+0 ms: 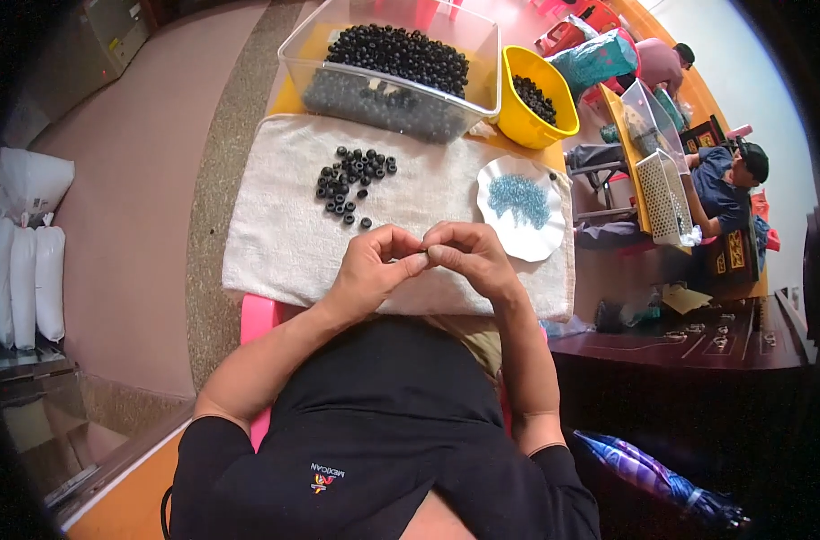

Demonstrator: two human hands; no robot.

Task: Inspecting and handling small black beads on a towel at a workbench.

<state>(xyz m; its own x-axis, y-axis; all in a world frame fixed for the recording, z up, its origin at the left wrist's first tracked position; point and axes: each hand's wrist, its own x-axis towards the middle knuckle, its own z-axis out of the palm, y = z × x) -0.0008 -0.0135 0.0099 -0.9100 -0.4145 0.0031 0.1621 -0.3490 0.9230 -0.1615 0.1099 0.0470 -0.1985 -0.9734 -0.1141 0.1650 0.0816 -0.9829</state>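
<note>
Far to my left, white sacks (23,261) are leaning on the floor beside the work surface. In front of me a white towel (275,243) is lying spread out, and a loose cluster of black ring beads (351,180) is sitting on its upper middle, well clear of my hands. My left hand (374,270) is curling in, thumb and forefinger pinching shut against the fingertips of my right hand (468,256); between them I am gripping a small dark bead (424,249), mostly hidden by my fingers. Behind the towel a clear plastic bin (482,54) is holding a heap of black beads. To its right a yellow bowl (518,126) is holding more dark beads, and below it a white scalloped dish (500,225) is carrying tiny blue beads (520,198).
</note>
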